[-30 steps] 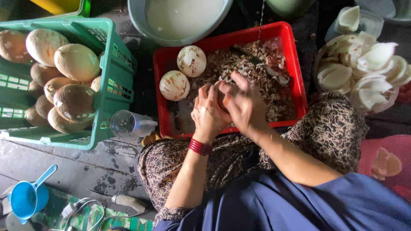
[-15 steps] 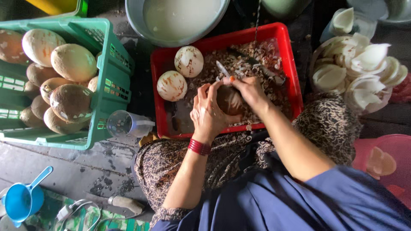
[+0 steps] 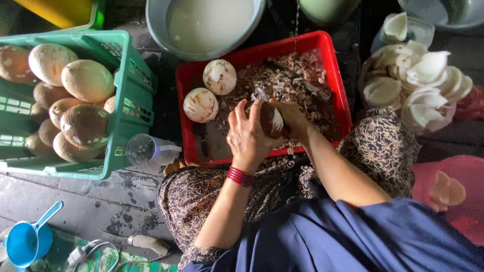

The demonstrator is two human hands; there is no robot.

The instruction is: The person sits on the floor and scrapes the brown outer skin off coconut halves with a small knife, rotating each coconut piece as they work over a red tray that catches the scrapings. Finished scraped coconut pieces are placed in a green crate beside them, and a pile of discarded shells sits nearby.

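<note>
My left hand, with red bangles at the wrist, cups a partly peeled brown coconut over the red tray. Against the coconut's right side, my right hand grips a small metal peeler whose blade pokes out at the nut's top. Brown shavings cover the tray floor. Two peeled whitish coconuts lie in the tray's left part, just left of my hands.
A green crate at the left holds several brown coconuts. Beyond the tray stands a grey basin of white liquid. White coconut pieces pile up at the right. A clear jug, blue scoop and knife are near my knee.
Both hands stayed over the tray while the coconut turned in my left hand. My right hand slid from the top of the nut to its right side, and the blade now shows at the top.
</note>
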